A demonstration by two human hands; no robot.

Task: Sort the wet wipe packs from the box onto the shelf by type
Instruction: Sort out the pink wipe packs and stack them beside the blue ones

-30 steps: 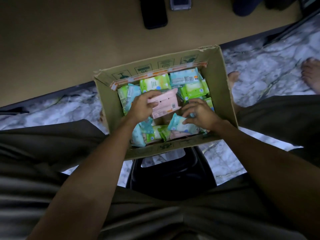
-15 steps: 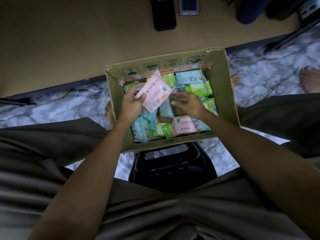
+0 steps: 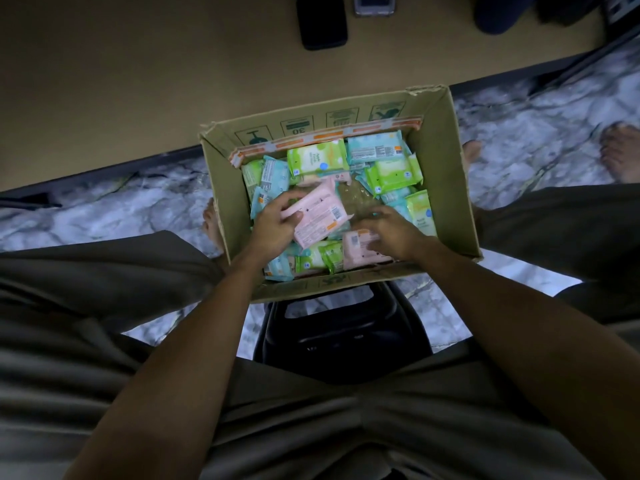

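Observation:
An open cardboard box [image 3: 446,174] sits between my knees, holding several green, blue and pink wet wipe packs. My left hand [image 3: 275,225] grips a pink pack [image 3: 320,213] above the box's middle, label side up. My right hand [image 3: 391,233] lies blurred over a second pink pack [image 3: 360,249] by the near wall, fingers curled on it. Green packs [image 3: 317,157] and a blue pack [image 3: 375,148] lie along the far side.
The tan shelf surface [image 3: 138,81] runs across the top, with a black phone [image 3: 322,22] and a second phone [image 3: 374,3] on it. A black stool [image 3: 343,337] stands under the box. Bare feet [image 3: 620,154] rest on the marble floor.
My left hand brought the pink pack down from the box's far-left corner toward the middle. My right hand shifted back to the near pink pack.

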